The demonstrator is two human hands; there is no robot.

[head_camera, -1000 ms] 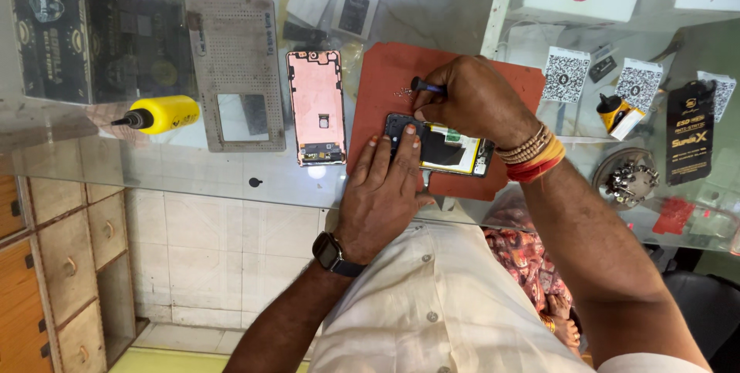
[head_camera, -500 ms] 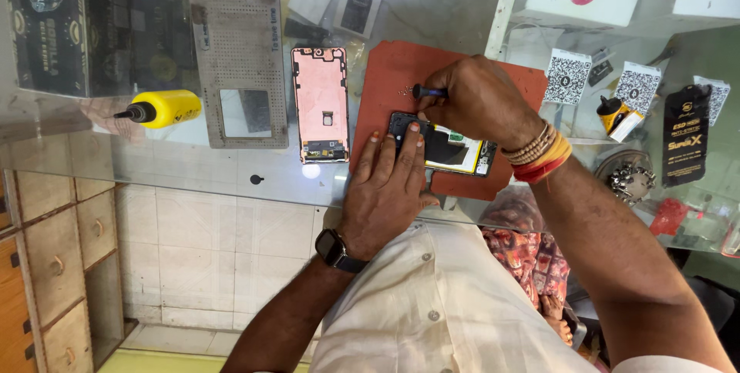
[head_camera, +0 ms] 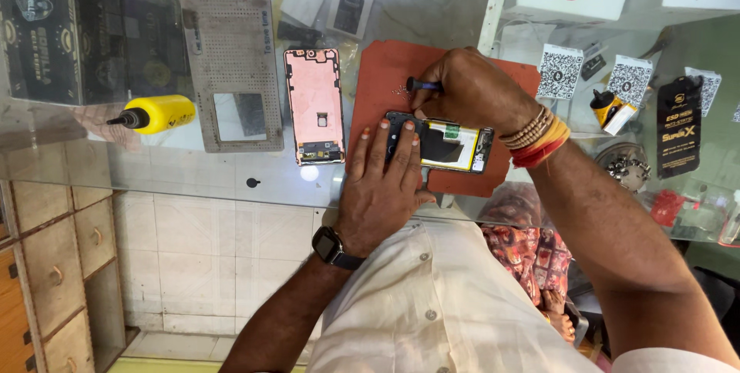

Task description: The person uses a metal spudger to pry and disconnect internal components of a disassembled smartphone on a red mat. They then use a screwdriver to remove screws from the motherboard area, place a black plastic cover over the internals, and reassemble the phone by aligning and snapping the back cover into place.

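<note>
Phone (head_camera: 447,144) lies opened on a red mat (head_camera: 385,80), its long axis running left to right across the view, one end under the left hand and the other toward the right wrist; its back is off, showing a black battery, a yellow-green patch and dark boards inside a dark frame. The glass desk (head_camera: 231,176) carries everything, with drawers and tiled floor showing through it. A dark box (head_camera: 85,38) stands at the far left, and a grey perforated plate (head_camera: 235,72) with one rectangular window lies beside it. The left hand (head_camera: 381,188) rests flat, fingers spread, pressing the phone's left end down; a dark watch sits on that wrist. The right hand (head_camera: 470,88) is closed around a small dark-handled screwdriver (head_camera: 424,85), its tip down at the phone's upper left corner; bangles and red thread circle that wrist. One pink phone frame (head_camera: 314,105) lies upright just left of the mat. One yellow bottle (head_camera: 158,113) with a black nozzle lies on its side, pointing left. Three square code cards (head_camera: 560,71) stand at the right.
</note>
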